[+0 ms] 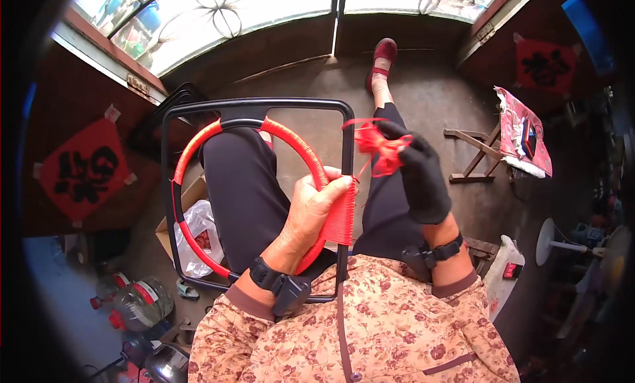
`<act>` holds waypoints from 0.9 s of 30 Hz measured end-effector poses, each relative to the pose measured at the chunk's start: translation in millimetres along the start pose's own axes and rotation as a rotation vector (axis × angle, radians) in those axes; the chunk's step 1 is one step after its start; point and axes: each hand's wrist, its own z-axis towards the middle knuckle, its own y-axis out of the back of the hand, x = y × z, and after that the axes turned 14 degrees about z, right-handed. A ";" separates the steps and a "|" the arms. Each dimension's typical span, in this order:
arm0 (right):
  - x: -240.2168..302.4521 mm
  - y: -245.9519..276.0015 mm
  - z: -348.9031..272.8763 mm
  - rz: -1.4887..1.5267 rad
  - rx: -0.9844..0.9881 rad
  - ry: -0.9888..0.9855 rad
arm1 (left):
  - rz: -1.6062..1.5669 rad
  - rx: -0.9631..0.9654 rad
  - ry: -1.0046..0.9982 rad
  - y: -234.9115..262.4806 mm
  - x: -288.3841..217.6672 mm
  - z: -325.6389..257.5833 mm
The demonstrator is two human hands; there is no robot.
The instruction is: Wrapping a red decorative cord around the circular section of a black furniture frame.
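Note:
A black rectangular frame (297, 102) with rounded corners rests across my lap, and a ring (189, 148) mostly wound in red strip sits inside it. At the right side, a dense red wrapping (339, 217) binds the ring to the frame's bar. My left hand (307, 208), bare, is closed around that spot, its thumb pressing on the top of the wrapping. Beyond the bar, my right hand (423, 178) wears a black glove and pinches a loose bundle of red strip (378, 148). A thin strand seems to run from the bundle toward the wrapping.
To the right stands a folding stool (506, 131) with a red cover and a phone-like object (528, 139) on it. Left of my legs are a cardboard box (162, 239), a white plastic bag (198, 234) and a large clear bottle (149, 302). A glazed door (264, 52) is ahead.

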 end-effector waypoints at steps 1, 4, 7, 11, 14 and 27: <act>12.6 1.7 -2.7 0.203 0.025 -0.008 | -0.028 -0.034 -0.016 0.5 2.9 0.0; 37.8 39.3 -24.6 0.685 -0.048 -0.033 | -0.072 -0.066 -0.011 -1.0 2.3 -1.3; 64.1 60.5 -39.7 0.680 0.227 -0.251 | -0.105 -0.093 -0.014 0.2 3.0 -3.5; 65.6 128.9 -58.1 0.692 0.013 -0.286 | -0.112 -0.141 -0.129 -1.6 0.0 -3.0; 45.6 129.3 -43.0 0.584 -0.434 -0.176 | -0.111 -0.134 -0.114 0.8 -3.1 -3.0; -4.9 5.7 -24.4 -0.270 0.169 -0.615 | -0.168 -0.101 -0.111 -0.9 -3.0 -4.4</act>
